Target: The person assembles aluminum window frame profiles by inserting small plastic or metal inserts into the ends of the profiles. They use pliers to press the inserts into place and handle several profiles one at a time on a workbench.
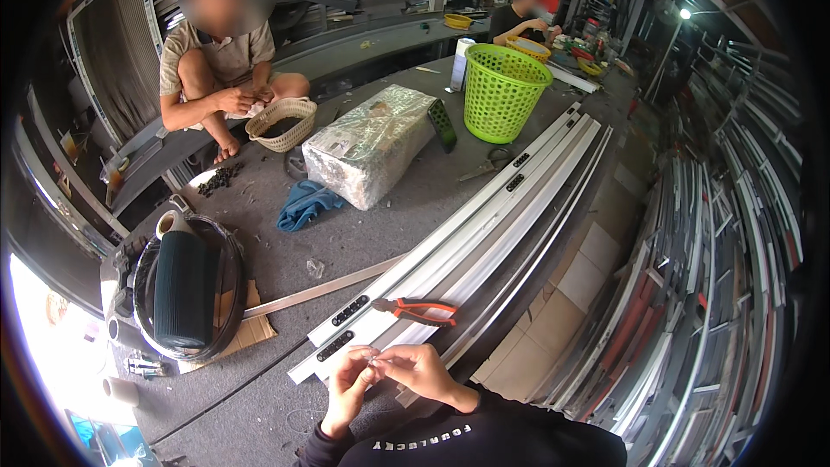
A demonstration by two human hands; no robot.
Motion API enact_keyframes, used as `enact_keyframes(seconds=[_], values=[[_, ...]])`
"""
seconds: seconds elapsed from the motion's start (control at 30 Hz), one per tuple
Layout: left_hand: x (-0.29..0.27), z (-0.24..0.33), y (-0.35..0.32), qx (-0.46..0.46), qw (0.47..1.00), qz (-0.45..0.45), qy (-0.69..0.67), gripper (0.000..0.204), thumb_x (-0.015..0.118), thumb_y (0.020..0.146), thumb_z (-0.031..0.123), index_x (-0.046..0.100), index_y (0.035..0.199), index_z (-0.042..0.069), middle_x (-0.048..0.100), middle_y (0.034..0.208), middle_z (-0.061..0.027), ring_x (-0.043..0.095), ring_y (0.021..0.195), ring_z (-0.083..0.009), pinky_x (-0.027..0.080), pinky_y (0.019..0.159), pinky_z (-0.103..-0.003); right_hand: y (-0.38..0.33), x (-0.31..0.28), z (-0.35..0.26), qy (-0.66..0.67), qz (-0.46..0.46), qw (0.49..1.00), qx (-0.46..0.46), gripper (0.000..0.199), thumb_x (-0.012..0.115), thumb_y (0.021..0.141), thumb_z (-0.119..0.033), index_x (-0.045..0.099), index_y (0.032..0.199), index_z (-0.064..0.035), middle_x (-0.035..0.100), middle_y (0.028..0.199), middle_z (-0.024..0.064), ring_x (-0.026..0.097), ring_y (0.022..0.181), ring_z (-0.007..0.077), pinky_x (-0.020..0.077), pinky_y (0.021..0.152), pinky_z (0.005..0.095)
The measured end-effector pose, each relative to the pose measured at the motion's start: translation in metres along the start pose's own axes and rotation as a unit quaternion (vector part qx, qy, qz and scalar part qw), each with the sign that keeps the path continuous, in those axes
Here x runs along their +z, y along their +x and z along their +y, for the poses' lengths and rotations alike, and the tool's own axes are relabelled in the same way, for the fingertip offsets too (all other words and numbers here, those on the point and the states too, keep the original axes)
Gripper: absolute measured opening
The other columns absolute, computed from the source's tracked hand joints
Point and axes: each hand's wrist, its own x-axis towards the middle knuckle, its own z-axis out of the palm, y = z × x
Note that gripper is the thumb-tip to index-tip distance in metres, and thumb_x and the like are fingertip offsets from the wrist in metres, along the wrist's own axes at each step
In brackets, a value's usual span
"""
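1. At the near end of the white profiles [432, 251], the left hand [347, 385] pinches a small pale item [373, 361] between its fingertips; the item is too small to identify.
2. Right hand [424, 372]: fingertips meeting those of the left, thumb and forefinger closed on the same item.
3. Pliers [424, 319]: orange-and-black handles, lying across the profiles just beyond the hands.
4. Black fittings [335, 345]: set on the profiles, one pair near the hands, others toward the far end.
5. Grey work table [251, 380]: bears a wrapped box [372, 147], a blue cloth [309, 205] beside it, and a green basket [506, 95].
6. Co-worker [216, 69]: seated at far left, near a tan basket [282, 125].
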Motion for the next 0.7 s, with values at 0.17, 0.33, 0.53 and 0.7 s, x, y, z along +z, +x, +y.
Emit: enact_keyframes(seconds=[0.17, 0.33, 0.53, 0.7], values=[[0.0, -0.004, 0.001, 0.026, 0.997, 0.045, 0.057, 0.02, 0.069, 0.093, 0.002, 0.068, 0.112, -0.002, 0.062, 0.114, -0.0095, 0.063, 0.101, -0.0162, 0.053, 0.089, -0.029, -0.002, -0.006, -0.007, -0.081, -0.006, 0.997, -0.004, 0.016, 0.065, 0.098, -0.006, 0.07, 0.108, 0.0045, 0.073, 0.089, 0.0046, 0.067, 0.081, 0.0053, 0.0525, 0.069, 0.0208], [0.002, 0.0, 0.002, 0.039, 0.986, 0.087, 0.137, 0.013, 0.072, 0.091, 0.002, 0.07, 0.103, -0.002, 0.066, 0.104, -0.0096, 0.066, 0.096, -0.0168, 0.055, 0.086, -0.029, -0.001, -0.007, -0.006, -0.122, -0.003, 0.993, -0.008, 0.017, 0.065, 0.097, -0.009, 0.069, 0.108, 0.0041, 0.072, 0.086, 0.0047, 0.064, 0.078, 0.0051, 0.0506, 0.066, 0.0223], [0.008, 0.002, 0.004, 0.039, 0.984, 0.096, 0.147, 0.01, 0.067, 0.097, 0.009, 0.063, 0.098, 0.0, 0.062, 0.102, -0.0068, 0.061, 0.083, -0.012, 0.05, 0.073, -0.025, -0.001, -0.003, 0.003, -0.108, 0.002, 0.993, -0.038, 0.017, 0.064, 0.097, -0.009, 0.068, 0.108, 0.0033, 0.069, 0.08, 0.0034, 0.058, 0.072, 0.0037, 0.0477, 0.062, 0.0237], [0.006, -0.004, 0.001, 0.03, 0.991, 0.113, 0.071, 0.013, 0.067, 0.097, 0.014, 0.061, 0.096, 0.002, 0.061, 0.1, -0.0056, 0.058, 0.077, -0.0102, 0.044, 0.065, -0.023, -0.002, 0.003, 0.001, -0.146, 0.004, 0.988, -0.044, 0.013, 0.065, 0.096, -0.007, 0.069, 0.105, 0.0009, 0.068, 0.076, 0.0041, 0.057, 0.065, 0.0043, 0.0465, 0.057, 0.0252]])
